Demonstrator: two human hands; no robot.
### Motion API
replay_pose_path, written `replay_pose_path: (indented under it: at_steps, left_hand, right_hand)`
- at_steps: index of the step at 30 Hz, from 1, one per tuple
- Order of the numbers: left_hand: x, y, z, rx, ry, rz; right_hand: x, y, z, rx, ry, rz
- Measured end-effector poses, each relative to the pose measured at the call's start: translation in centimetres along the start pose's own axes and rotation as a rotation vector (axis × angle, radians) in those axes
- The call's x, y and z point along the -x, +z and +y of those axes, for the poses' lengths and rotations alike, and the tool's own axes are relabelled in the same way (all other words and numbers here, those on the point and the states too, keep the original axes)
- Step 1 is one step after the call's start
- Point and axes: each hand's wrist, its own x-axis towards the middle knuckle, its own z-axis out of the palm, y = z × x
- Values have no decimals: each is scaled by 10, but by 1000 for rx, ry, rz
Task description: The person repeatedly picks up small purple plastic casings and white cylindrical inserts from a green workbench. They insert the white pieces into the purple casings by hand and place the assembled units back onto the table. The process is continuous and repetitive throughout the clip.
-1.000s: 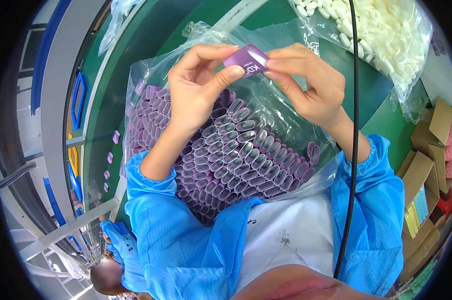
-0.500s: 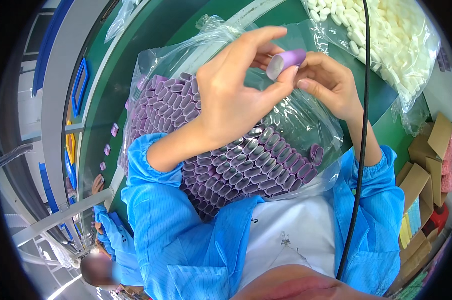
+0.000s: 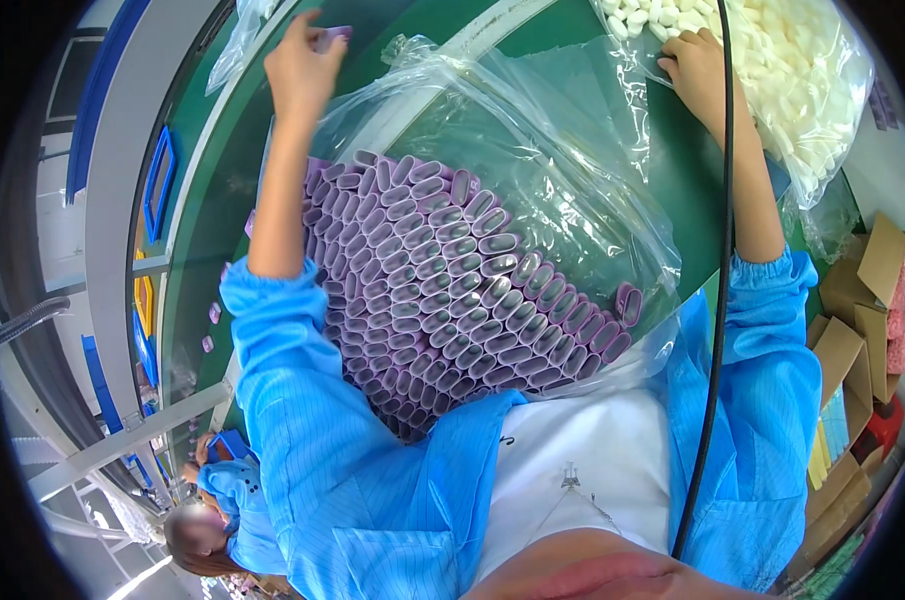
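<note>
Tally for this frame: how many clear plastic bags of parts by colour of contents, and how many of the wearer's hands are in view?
Bag of purple sleeves: 1
Bag of white pieces: 1
Left hand, holding one purple sleeve: 1
Right hand, at the white pieces: 1
Total: 2 bags, 2 hands

The person wears a bright blue work coat with fine vertical pinstripes, and its long sleeves end in gathered elastic cuffs at the forearms. The left hand and right hand are bare, without gloves, rings or a watch. The coat hangs open at the chest over a white garment marked with a small dark emblem. A thin black cable runs down the right side of the body.
</note>
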Motion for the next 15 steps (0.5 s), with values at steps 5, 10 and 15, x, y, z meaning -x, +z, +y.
replay_pose_path:
  at_steps: [5, 10, 15]
  left_hand:
    - [-1, 21, -79, -135, -208, -313]
    - [29, -17, -6, -187, 234, 16]
    - [58, -63, 18, 70, 302, -785]
  right_hand:
    - [8, 6, -10, 13, -26, -18]
    - [22, -12, -22, 141, 21, 193]
    - [27, -16, -20, 320, 149, 10]
